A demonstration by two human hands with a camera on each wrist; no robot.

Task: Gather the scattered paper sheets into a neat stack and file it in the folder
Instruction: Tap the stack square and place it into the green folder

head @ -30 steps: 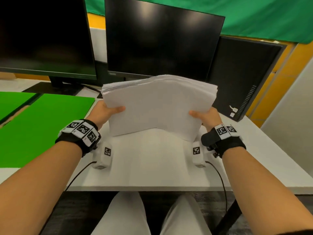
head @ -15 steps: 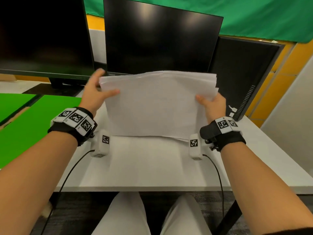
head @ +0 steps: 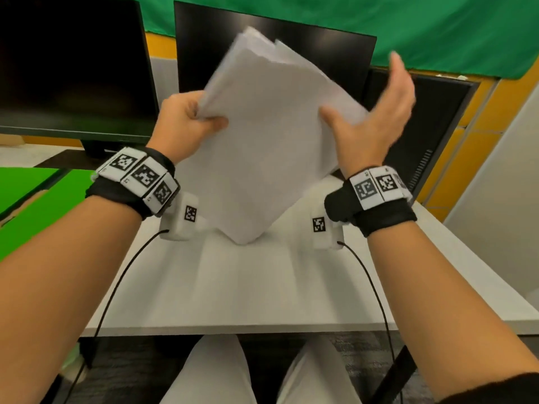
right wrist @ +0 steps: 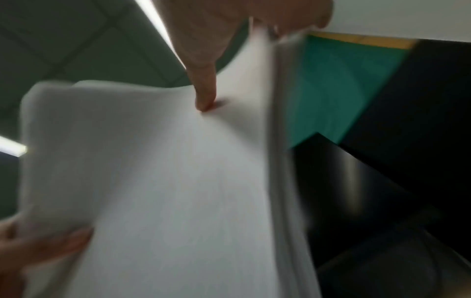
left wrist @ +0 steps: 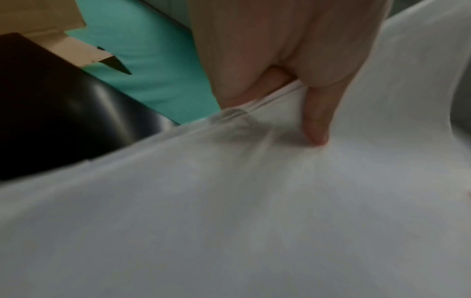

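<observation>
A thick white paper stack (head: 262, 141) stands tilted on one corner on the white desk (head: 248, 287), in front of the middle monitor. My left hand (head: 201, 115) grips its upper left corner, thumb on the front sheet; the left wrist view shows that hand (left wrist: 293, 70) pinching the stack (left wrist: 254, 201). My right hand (head: 370, 112) lies along the right edge with straight fingers behind the sheets. Its thumb (right wrist: 203, 80) touches the front of the stack (right wrist: 165, 171). The green folder (head: 38, 211) lies flat at the desk's left.
Two black monitors (head: 73, 68) (head: 335, 53) stand at the back of the desk, and a dark computer case (head: 423, 126) stands at the right. Wrist-camera cables (head: 116, 287) hang over the near desk edge. My legs are under the desk.
The stack has turned from level in both hands to tilted on one corner. My left hand moved up onto the upper corner. My right hand's fingers straightened along the right edge.
</observation>
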